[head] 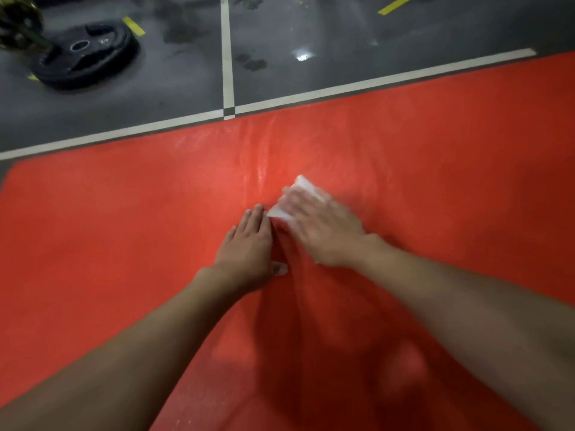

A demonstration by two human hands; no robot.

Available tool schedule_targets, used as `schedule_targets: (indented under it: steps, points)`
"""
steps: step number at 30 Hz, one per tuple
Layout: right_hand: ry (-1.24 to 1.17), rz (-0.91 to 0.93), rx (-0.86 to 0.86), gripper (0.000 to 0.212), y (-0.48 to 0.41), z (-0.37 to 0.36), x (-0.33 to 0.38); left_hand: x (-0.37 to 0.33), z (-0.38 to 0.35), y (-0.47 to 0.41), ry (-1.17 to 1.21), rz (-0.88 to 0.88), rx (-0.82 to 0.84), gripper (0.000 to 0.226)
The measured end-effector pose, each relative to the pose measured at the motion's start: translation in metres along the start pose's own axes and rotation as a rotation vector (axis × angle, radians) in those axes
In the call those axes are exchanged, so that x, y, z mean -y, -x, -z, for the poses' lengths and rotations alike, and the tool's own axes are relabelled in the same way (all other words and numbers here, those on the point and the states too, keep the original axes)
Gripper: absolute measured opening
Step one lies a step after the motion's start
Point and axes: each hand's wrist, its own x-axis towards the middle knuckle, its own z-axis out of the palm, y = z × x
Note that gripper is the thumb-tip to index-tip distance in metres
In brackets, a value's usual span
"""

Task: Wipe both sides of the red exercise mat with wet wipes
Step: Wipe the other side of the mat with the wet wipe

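Right hand (320, 228) flat, fingers straight, pressing white wet wipe (306, 189) onto red exercise mat (124, 213); left hand (249, 247) flat just left, holding nothing.

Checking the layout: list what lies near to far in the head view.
Near to far: left hand → wipe → white floor line → weight plate.
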Motion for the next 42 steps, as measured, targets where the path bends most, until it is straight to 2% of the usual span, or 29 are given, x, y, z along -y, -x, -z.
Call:
schedule_targets:
  steps: [1, 3, 4, 5, 7, 8, 9, 10, 11, 12, 13, 14, 16, 18, 19, 21, 22, 23, 25, 27, 28, 31, 32, 33, 35, 36, 37, 40, 42]
  points:
    - [-0.034, -0.123, -0.027, 0.055, 0.002, 0.002, -0.015, 0.0, -0.006, 0.006, 0.0, 0.012, -0.008, 0.106]
    - [-0.1, -0.481, -0.033, 0.056, 0.006, 0.002, -0.017, -0.001, -0.019, 0.016, 0.01, 0.017, -0.025, 0.095]
    - [-0.127, -0.539, -0.037, 0.058, 0.004, 0.003, -0.002, -0.001, -0.02, 0.016, 0.015, 0.016, -0.021, 0.093]
    - [-0.122, -0.476, -0.031, 0.061, 0.005, 0.002, 0.019, -0.002, -0.018, 0.018, 0.023, 0.015, 0.014, 0.096]
    - [-0.063, -0.184, -0.004, 0.067, 0.019, -0.004, 0.041, 0.0, -0.013, 0.017, 0.024, -0.016, 0.09, 0.114]
    - [-0.046, -0.084, 0.02, 0.065, 0.026, -0.002, 0.032, 0.003, -0.012, 0.02, 0.006, -0.041, 0.132, 0.125]
    - [-0.046, -0.064, 0.016, 0.061, 0.029, 0.0, 0.018, 0.007, -0.014, 0.026, -0.021, -0.067, 0.165, 0.133]
    - [-0.058, -0.145, -0.012, 0.058, 0.027, 0.002, 0.002, 0.009, -0.016, 0.031, -0.048, -0.087, 0.176, 0.137]
    - [-0.078, -0.315, -0.028, 0.057, 0.031, 0.002, -0.005, 0.01, -0.022, 0.038, -0.068, -0.101, 0.17, 0.137]
    - [-0.097, -0.464, -0.032, 0.057, 0.029, 0.001, -0.003, 0.009, -0.025, 0.041, -0.072, -0.103, 0.143, 0.136]
    - [-0.121, -0.533, -0.034, 0.058, 0.027, 0.002, 0.012, 0.008, -0.027, 0.043, -0.07, -0.096, 0.119, 0.134]
    - [-0.113, -0.496, -0.039, 0.06, 0.026, 0.0, 0.033, 0.006, -0.026, 0.044, -0.069, -0.092, 0.107, 0.133]
    - [-0.063, -0.211, -0.01, 0.065, 0.039, -0.005, 0.066, 0.006, -0.024, 0.045, -0.053, -0.095, 0.094, 0.13]
    - [-0.055, -0.046, 0.026, 0.065, 0.053, -0.002, 0.052, 0.01, -0.027, 0.049, -0.032, -0.088, 0.069, 0.127]
    - [-0.073, -0.09, 0.004, 0.064, 0.054, 0.0, 0.036, 0.011, -0.029, 0.051, -0.027, -0.075, 0.051, 0.126]
    - [-0.116, -0.397, -0.024, 0.059, 0.056, 0.001, 0.02, 0.01, -0.036, 0.056, -0.031, -0.053, 0.022, 0.121]
    - [-0.13, -0.517, -0.024, 0.058, 0.054, 0.0, 0.029, 0.009, -0.038, 0.057, -0.036, -0.042, 0.01, 0.119]
    - [-0.121, -0.547, -0.029, 0.059, 0.054, -0.002, 0.045, 0.007, -0.038, 0.057, -0.045, -0.039, 0.008, 0.118]
    - [-0.085, -0.34, -0.014, 0.06, 0.063, -0.007, 0.081, 0.006, -0.035, 0.056, -0.049, -0.039, 0.02, 0.117]
    - [-0.056, -0.109, 0.039, 0.062, 0.079, -0.003, 0.077, 0.007, -0.033, 0.059, -0.027, -0.034, 0.013, 0.114]
    - [-0.063, -0.1, 0.036, 0.061, 0.08, -0.001, 0.064, 0.007, -0.034, 0.062, -0.029, -0.018, -0.015, 0.112]
    - [-0.097, -0.427, 0.021, 0.06, 0.081, 0.002, 0.056, 0.004, -0.038, 0.081, -0.074, 0.021, -0.173, 0.099]
    - [-0.084, -0.469, 0.009, 0.061, 0.082, -0.001, 0.071, 0.004, -0.042, 0.092, -0.06, 0.006, -0.223, 0.094]
    - [-0.085, -0.416, 0.013, 0.063, 0.086, -0.001, 0.086, 0.005, -0.046, 0.101, -0.047, -0.032, -0.238, 0.091]
    - [-0.09, -0.198, 0.059, 0.065, 0.105, 0.001, 0.095, 0.012, -0.055, 0.123, -0.017, -0.108, -0.129, 0.096]
    - [-0.097, -0.148, 0.086, 0.064, 0.113, 0.004, 0.085, 0.017, -0.059, 0.133, -0.001, -0.119, -0.06, 0.103]
    - [-0.114, -0.181, 0.081, 0.062, 0.114, 0.006, 0.072, 0.022, -0.061, 0.143, 0.015, -0.109, -0.005, 0.11]
    - [-0.116, -0.481, 0.073, 0.06, 0.117, 0.009, 0.075, 0.024, -0.06, 0.158, -0.006, -0.095, 0.09, 0.121]
    - [-0.14, -0.438, 0.043, 0.062, 0.119, 0.004, 0.114, 0.024, -0.058, 0.155, -0.052, -0.089, 0.078, 0.121]
